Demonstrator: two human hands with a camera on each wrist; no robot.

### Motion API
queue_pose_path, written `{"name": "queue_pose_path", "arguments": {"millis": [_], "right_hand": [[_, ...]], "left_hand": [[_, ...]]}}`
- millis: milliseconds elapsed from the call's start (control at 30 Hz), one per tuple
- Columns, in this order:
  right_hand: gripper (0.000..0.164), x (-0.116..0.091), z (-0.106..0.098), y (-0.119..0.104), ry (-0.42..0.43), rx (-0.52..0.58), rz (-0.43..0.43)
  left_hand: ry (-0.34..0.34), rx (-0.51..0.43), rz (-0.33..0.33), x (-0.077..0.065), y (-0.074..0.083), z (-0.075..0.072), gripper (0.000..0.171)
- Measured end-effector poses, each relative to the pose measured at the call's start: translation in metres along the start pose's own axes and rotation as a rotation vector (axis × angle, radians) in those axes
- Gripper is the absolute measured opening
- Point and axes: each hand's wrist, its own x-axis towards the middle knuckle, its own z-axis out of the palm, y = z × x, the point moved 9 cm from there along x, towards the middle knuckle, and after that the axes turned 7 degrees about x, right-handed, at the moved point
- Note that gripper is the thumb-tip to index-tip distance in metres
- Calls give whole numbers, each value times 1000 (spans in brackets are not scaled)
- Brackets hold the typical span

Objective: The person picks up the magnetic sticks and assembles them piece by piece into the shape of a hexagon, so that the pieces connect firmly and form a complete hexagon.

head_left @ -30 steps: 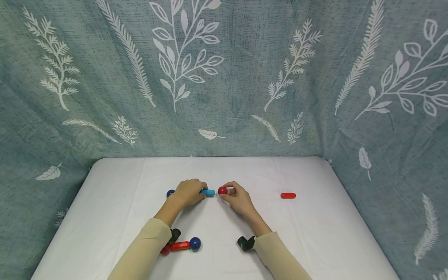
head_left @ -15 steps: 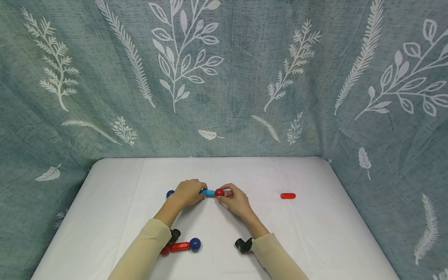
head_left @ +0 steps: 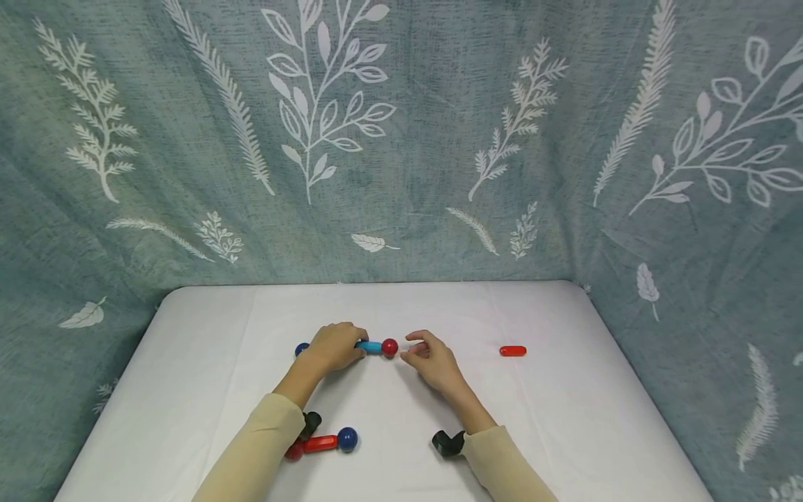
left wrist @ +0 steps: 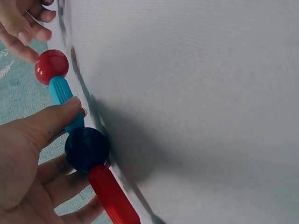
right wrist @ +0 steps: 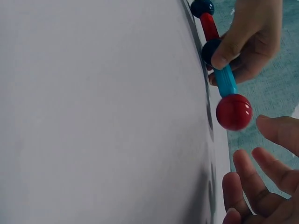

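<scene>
My left hand (head_left: 337, 346) grips a chain of toy balls and sticks, with its thumb over the light blue stick (left wrist: 60, 91). At the stick's right end sits a red ball (head_left: 389, 348). The other end joins a dark blue ball (left wrist: 87, 149), followed by a red stick (left wrist: 112, 193) and another dark blue ball (right wrist: 202, 8) at the far left. In the head view the hand covers the chain's middle. Just right of the red ball, my right hand (head_left: 436, 362) holds nothing. Its fingers are loosely bent and apart from the ball.
Nearer me on the white table (head_left: 564, 432) lies another piece: a red ball (head_left: 294, 450), a red stick (head_left: 320, 443) and a blue ball (head_left: 348, 439), partly behind the left sleeve. A loose red stick (head_left: 513, 351) lies to the right. A patterned curtain (head_left: 414, 139) hangs behind.
My right hand brought the red ball leftward onto the light blue stick's end, then let go and drew back slightly right. The left hand kept its grip in place.
</scene>
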Motion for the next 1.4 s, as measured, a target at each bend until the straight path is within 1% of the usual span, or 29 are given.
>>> {"name": "queue_pose_path", "arguments": {"millis": [200,267,433,533,867,1200,1400], "right_hand": [[35,-11,-23,-1,26,-8,20],[35,-14,-32,1,41,-20,30],[34,-23,-59,4,92,-68,25],[33,-28,-74,9,117,-95,29],[33,-44,-121,27,157,-163,64],[29,-48,-163,45,220,-266,49],[31,-49,-181,57,237,-307,91]], "left_hand": [[2,-5,6,-1,0,-1,23],[3,-2,10,0,0,0,23],[8,0,19,0,2,0,23],[14,2,22,-1,2,0,23],[19,11,40,-2,3,0,23],[17,17,45,-2,3,0,22],[26,16,48,-3,3,0,22]]}}
